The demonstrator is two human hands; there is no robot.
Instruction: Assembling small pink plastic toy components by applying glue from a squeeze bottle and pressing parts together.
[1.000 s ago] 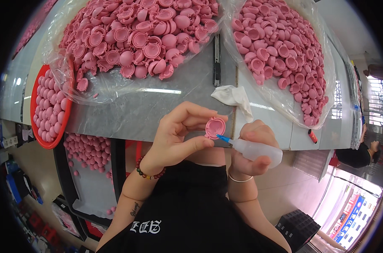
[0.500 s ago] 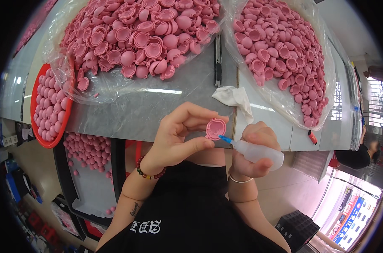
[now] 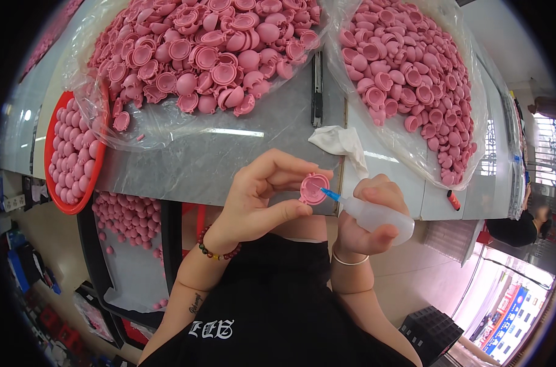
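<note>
My left hand point(image 3: 259, 189) pinches a pink plastic half-shell point(image 3: 313, 189) between thumb and fingers, its hollow side facing the bottle. In my right hand point(image 3: 376, 211) is a translucent white squeeze bottle point(image 3: 379, 219), lying tilted with its thin blue nozzle point(image 3: 330, 194) aimed left. The nozzle's tip is at the shell's inner face; whether it touches cannot be told. Both hands are closed, just past the table's near edge. Beyond them lies a big heap of pink half-shells point(image 3: 211, 55) on clear plastic, with a second heap of pink half-shells point(image 3: 412, 79) to the right.
A red basket point(image 3: 51, 177) of joined pink balls stands at the left edge. Below it, a black-framed tray point(image 3: 128, 269) holds more balls. On the table lie a white cloth point(image 3: 339, 145), a black utility knife point(image 3: 316, 92) and a small red tube point(image 3: 453, 200). Another person point(image 3: 519, 226) is far right.
The bottle and my right hand have shifted slightly right, and the nozzle tip sits a little farther right in the shell's opening. My left hand has barely moved.
</note>
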